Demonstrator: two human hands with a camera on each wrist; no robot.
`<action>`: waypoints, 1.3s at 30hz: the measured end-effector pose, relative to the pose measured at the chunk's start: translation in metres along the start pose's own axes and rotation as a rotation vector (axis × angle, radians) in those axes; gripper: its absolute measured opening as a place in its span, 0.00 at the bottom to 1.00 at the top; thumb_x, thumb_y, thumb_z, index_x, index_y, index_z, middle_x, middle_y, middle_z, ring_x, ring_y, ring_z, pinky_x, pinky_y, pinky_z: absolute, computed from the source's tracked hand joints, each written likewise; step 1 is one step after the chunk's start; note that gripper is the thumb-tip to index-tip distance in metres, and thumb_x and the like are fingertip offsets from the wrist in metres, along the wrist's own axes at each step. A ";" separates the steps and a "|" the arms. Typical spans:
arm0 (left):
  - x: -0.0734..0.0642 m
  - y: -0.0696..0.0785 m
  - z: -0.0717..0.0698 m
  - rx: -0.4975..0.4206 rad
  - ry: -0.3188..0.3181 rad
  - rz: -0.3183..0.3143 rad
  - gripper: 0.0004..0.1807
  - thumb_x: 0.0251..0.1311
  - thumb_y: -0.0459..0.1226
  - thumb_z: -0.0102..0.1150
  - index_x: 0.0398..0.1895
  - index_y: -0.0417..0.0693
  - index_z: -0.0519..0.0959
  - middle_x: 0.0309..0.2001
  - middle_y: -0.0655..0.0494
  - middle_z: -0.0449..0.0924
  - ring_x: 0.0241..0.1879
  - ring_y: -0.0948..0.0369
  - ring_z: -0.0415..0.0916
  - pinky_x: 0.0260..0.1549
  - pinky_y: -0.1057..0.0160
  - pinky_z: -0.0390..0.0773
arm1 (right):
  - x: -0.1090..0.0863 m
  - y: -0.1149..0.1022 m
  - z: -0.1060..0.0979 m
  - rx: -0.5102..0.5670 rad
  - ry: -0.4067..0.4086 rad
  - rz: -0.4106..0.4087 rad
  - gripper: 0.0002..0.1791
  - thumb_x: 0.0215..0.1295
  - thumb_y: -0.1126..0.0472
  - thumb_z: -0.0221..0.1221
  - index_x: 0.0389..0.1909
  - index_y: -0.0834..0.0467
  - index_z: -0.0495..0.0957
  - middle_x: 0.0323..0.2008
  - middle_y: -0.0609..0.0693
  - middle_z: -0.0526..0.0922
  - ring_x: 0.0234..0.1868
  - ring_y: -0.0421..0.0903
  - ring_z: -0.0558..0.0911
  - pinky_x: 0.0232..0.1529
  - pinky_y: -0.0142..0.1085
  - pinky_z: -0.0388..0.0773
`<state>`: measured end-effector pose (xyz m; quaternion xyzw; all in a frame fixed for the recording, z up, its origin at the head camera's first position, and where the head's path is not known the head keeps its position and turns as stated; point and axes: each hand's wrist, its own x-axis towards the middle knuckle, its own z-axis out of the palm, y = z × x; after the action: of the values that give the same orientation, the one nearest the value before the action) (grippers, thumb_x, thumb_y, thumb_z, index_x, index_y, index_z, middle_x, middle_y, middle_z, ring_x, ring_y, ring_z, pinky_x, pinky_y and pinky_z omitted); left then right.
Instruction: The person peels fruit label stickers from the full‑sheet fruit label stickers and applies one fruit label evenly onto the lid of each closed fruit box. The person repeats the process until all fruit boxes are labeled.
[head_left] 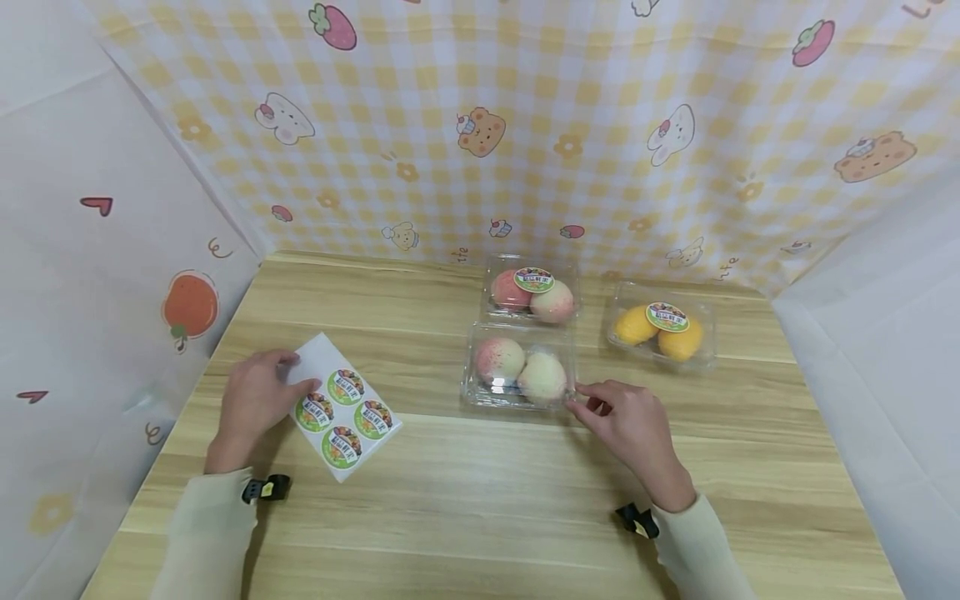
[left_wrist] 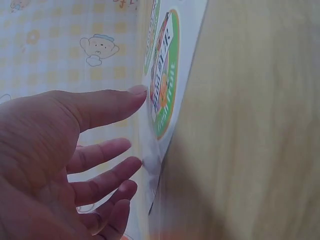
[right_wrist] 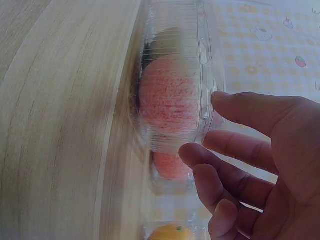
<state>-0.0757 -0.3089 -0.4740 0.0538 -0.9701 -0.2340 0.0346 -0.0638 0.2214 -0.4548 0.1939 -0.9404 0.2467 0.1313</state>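
My left hand (head_left: pixel 258 396) is at the left edge of a white sheet of round fruit stickers (head_left: pixel 315 354), its thumb over the sheet. In the left wrist view the fingers (left_wrist: pixel 107 182) are loosely bent and spread beside the sheet's edge. On the right, my right hand (head_left: pixel 633 421) pinches the near right corner of a clear plastic fruit box (head_left: pixel 517 398) between thumb and index finger. Two pale pink peaches (head_left: pixel 500 360) lie inside that box, and no sticker shows on its lid. The right wrist view shows the thumb at the box's rim, other fingers curled.
Behind stands a second clear box (head_left: pixel 495 315) of peaches with a sticker (head_left: pixel 534 280) on its lid. Further right, a clear box (head_left: pixel 701 354) holds two yellow fruits and bears a sticker too. A checked cloth (head_left: pixel 420 167) hangs along the table's back edge.
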 end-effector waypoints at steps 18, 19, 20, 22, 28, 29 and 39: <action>0.001 0.005 0.003 0.101 0.029 0.097 0.30 0.65 0.41 0.77 0.60 0.24 0.83 0.62 0.26 0.81 0.63 0.33 0.74 0.57 0.34 0.66 | 0.001 0.000 0.000 0.011 0.023 -0.024 0.12 0.63 0.55 0.80 0.42 0.59 0.95 0.28 0.46 0.90 0.24 0.36 0.83 0.26 0.34 0.81; 0.001 0.005 0.004 0.100 0.039 0.101 0.29 0.64 0.41 0.77 0.59 0.25 0.84 0.61 0.27 0.81 0.62 0.33 0.75 0.56 0.35 0.67 | 0.001 0.000 0.000 0.011 0.023 -0.024 0.12 0.64 0.55 0.80 0.42 0.59 0.95 0.28 0.46 0.90 0.24 0.36 0.84 0.26 0.35 0.81; 0.001 0.006 0.004 0.097 0.050 0.104 0.28 0.64 0.40 0.78 0.58 0.26 0.84 0.60 0.27 0.82 0.61 0.34 0.76 0.55 0.35 0.67 | 0.001 -0.001 0.000 0.010 0.023 -0.024 0.12 0.64 0.55 0.80 0.42 0.59 0.95 0.28 0.46 0.90 0.24 0.36 0.83 0.26 0.35 0.81; 0.001 0.007 0.005 0.084 0.067 0.106 0.26 0.64 0.39 0.78 0.57 0.27 0.86 0.59 0.28 0.83 0.59 0.34 0.77 0.54 0.36 0.68 | 0.001 -0.001 0.000 0.011 0.022 -0.023 0.12 0.64 0.55 0.80 0.42 0.59 0.95 0.28 0.46 0.90 0.24 0.36 0.83 0.26 0.35 0.81; 0.003 0.012 0.007 0.025 0.131 0.125 0.21 0.61 0.37 0.81 0.52 0.30 0.88 0.56 0.26 0.84 0.53 0.31 0.80 0.52 0.32 0.74 | 0.001 -0.001 0.000 0.010 0.016 -0.016 0.12 0.64 0.55 0.80 0.42 0.59 0.95 0.28 0.46 0.90 0.24 0.36 0.83 0.26 0.35 0.81; 0.003 0.013 0.008 0.011 0.139 0.130 0.21 0.60 0.36 0.81 0.51 0.29 0.88 0.55 0.26 0.84 0.52 0.30 0.81 0.52 0.31 0.75 | 0.001 0.000 0.000 0.009 0.016 -0.015 0.12 0.64 0.55 0.80 0.42 0.59 0.95 0.28 0.46 0.90 0.24 0.36 0.83 0.26 0.35 0.81; 0.007 0.039 -0.004 -0.197 0.039 0.073 0.21 0.68 0.39 0.76 0.58 0.35 0.87 0.55 0.32 0.85 0.45 0.41 0.83 0.39 0.49 0.77 | 0.000 0.000 0.001 0.010 0.023 -0.017 0.12 0.63 0.55 0.81 0.42 0.59 0.95 0.27 0.45 0.89 0.24 0.36 0.83 0.26 0.34 0.80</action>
<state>-0.0861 -0.2766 -0.4523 0.0194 -0.9429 -0.3257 0.0668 -0.0638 0.2212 -0.4559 0.1999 -0.9358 0.2525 0.1434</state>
